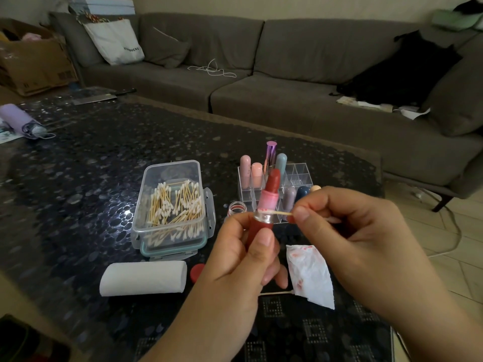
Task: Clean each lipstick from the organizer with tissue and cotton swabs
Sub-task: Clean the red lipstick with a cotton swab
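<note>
Left hand (243,254) grips the red lipstick (266,205) upright w/ the bullet twisted up, held above the surface's near edge. Right hand (347,228) pinches a cotton swab (274,212), tip touching the metal collar. Clear organizer (295,178) w/ more lipsticks sits behind; stained tissue (311,275) below the hands, swab box (172,207) and tissue roll (143,278) to the left.

It was a home living room. A long grey sofa (274,82) stood beyond the grip, with a tote bag (115,41) leaning on it. A cardboard box (31,66) sat far left.
</note>
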The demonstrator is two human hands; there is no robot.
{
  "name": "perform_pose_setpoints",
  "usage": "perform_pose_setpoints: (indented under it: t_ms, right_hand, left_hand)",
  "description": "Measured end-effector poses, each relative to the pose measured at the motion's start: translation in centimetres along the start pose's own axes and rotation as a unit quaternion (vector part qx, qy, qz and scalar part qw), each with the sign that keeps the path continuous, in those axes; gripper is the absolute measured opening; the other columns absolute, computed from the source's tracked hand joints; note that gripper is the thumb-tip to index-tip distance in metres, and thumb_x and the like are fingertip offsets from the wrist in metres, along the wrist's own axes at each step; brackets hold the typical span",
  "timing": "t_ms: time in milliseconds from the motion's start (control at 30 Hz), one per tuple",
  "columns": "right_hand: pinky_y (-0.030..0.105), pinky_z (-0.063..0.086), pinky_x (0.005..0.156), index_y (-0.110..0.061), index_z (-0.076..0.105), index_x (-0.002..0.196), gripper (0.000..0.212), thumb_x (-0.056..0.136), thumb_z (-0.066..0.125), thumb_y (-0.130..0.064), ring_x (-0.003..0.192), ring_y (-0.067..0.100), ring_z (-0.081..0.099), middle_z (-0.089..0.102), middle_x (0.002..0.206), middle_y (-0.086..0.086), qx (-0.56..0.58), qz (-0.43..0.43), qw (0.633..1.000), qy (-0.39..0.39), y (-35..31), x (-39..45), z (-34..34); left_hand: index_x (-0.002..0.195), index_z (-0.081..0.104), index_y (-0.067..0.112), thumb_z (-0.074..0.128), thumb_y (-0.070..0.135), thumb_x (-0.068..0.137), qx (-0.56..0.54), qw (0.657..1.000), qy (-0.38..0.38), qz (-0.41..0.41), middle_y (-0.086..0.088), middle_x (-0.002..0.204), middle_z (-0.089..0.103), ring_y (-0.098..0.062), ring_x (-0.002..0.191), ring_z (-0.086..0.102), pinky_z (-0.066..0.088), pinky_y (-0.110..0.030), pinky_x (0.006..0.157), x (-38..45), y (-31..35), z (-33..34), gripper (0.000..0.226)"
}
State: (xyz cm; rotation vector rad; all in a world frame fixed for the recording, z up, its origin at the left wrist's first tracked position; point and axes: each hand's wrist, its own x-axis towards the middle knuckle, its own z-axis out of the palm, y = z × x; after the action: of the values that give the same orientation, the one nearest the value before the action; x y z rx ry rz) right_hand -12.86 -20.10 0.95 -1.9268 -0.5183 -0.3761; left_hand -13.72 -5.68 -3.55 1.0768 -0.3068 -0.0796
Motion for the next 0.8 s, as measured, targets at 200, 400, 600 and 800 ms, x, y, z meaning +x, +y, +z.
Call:
perform_pose_setpoints:
  t_ms: [200,400,600,800]
  right_hand:
    - [0.002,0.034,0.048,-0.029,0.065,0.073,0.015,0.083,0.054,-0.035,0.050,-0.002,0.046,0.050,0.056,-0.014,-0.025,-0.031,0.998,0.041,-0.08,0.09,-0.28]
    - [0.003,0.034,0.049,-0.026,0.066,0.076,0.016,0.083,0.054,-0.035,0.050,-0.002,0.045,0.050,0.057,-0.010,-0.022,-0.032,0.999,0.037,-0.01,-0.02,-0.42]
    - [0.004,0.036,0.050,-0.028,0.066,0.081,0.015,0.082,0.054,-0.038,0.052,-0.001,0.046,0.052,0.059,-0.009,-0.027,-0.034,0.999,0.032,0.04,-0.02,-0.42]
    - [0.006,0.036,0.049,-0.027,0.065,0.079,0.014,0.082,0.055,-0.037,0.051,0.003,0.045,0.052,0.059,-0.005,-0.026,-0.028,0.999,0.028,-0.07,0.05,-0.29]
  left_hand:
    - [0.083,0.069,0.030,0.060,0.038,0.071,-0.030,0.999,-0.010,-0.014,0.006,0.058,0.041,-0.006,0.049,0.039,0.046,-0.022,0.056,-0.06,0.10,0.20,0.017]
    - [0.083,0.070,0.028,0.060,0.036,0.071,-0.042,0.999,-0.005,-0.016,0.005,0.057,0.041,-0.006,0.049,0.038,0.046,-0.022,0.055,-0.07,0.08,0.30,0.018]
    - [0.081,0.070,0.029,0.060,0.037,0.071,-0.042,0.999,-0.001,-0.021,0.005,0.057,0.042,-0.007,0.049,0.038,0.046,-0.023,0.055,-0.09,0.21,0.29,0.016]
    - [0.083,0.069,0.029,0.059,0.039,0.073,-0.037,0.999,-0.004,-0.028,0.005,0.059,0.044,-0.007,0.050,0.040,0.046,-0.023,0.057,-0.15,0.37,0.16,0.018]
